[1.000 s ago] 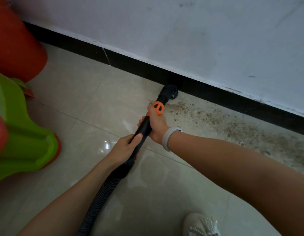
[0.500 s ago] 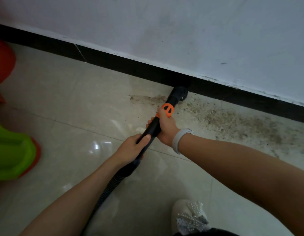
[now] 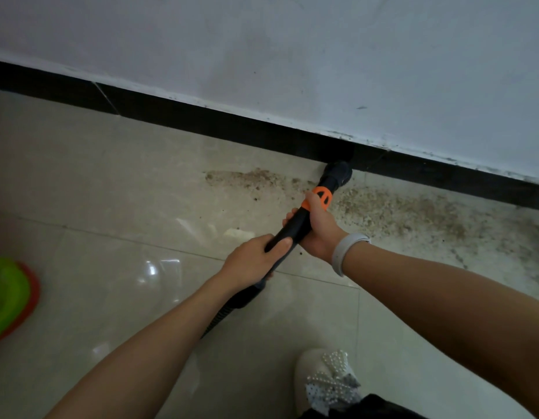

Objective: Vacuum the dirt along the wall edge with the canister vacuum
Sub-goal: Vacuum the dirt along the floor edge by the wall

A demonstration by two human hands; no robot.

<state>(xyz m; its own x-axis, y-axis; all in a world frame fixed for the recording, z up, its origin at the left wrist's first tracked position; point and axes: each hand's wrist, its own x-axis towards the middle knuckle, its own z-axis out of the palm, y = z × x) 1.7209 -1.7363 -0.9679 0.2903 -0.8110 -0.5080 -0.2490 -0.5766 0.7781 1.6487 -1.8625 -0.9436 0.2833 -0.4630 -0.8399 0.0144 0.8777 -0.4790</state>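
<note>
Down at the bottom edge your shoe (image 3: 325,381) shows, pale with a beaded bow, planted on the glossy tile floor (image 3: 117,182). Moving up, the ribbed hose (image 3: 215,320) runs out from under your left forearm and joins the black wand (image 3: 293,228). Your left hand (image 3: 251,261) is wrapped around the lower end of that wand, thumb lying along the top. Just ahead of it, your right hand (image 3: 318,229) grips the wand too, fingers curled underneath, thumb reaching up onto the orange collar (image 3: 321,196); there's a light band (image 3: 345,252) on that wrist. Both hands are closed firmly on the wand, one right behind the other. Further out, the dark nozzle (image 3: 337,173) is down on the floor, pressed up against the black baseboard (image 3: 201,119). A streak of brown dirt (image 3: 413,216) lies along the floor on both sides of the nozzle, a shorter patch to the left, a longer and wider spread to the right. Off at the left edge, a green and red plastic thing (image 3: 8,294) pokes in, blurred. Beyond the baseboard, the white wall (image 3: 292,55), scuffed in places
</note>
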